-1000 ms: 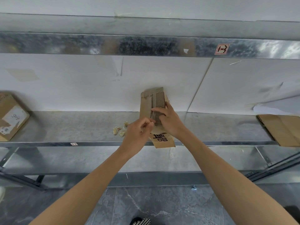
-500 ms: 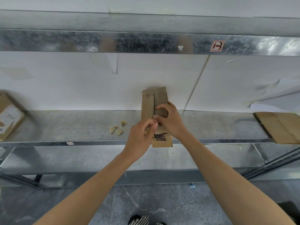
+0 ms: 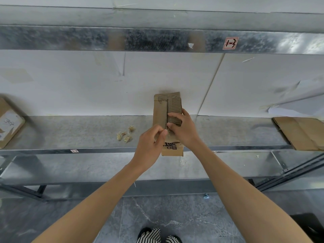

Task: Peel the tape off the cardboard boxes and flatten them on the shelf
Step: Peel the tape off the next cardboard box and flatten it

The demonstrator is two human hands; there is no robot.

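Note:
A narrow brown cardboard box [image 3: 166, 109] stands on the metal shelf [image 3: 70, 134], its far end leaning toward the white back wall and its printed near end [image 3: 172, 149] hanging over the shelf's front edge. A torn strip shows bare corrugation along its right half. My right hand [image 3: 180, 128] grips the box from the right, fingers curled over the corrugated strip. My left hand [image 3: 150, 146] pinches something at the box's middle seam with thumb and forefinger; what it pinches is too small to make out.
Crumpled tape scraps [image 3: 125, 135] lie on the shelf left of the box. A labelled box [image 3: 8, 123] sits at the far left and flattened cardboard [image 3: 301, 132] at the far right. Another shelf beam [image 3: 157, 40] runs overhead; a lower shelf [image 3: 87, 167] lies beneath.
The box has tipped a little straighter, and my right hand's fingers have slid slightly up the corrugated strip. My left hand keeps its pinch at the seam.

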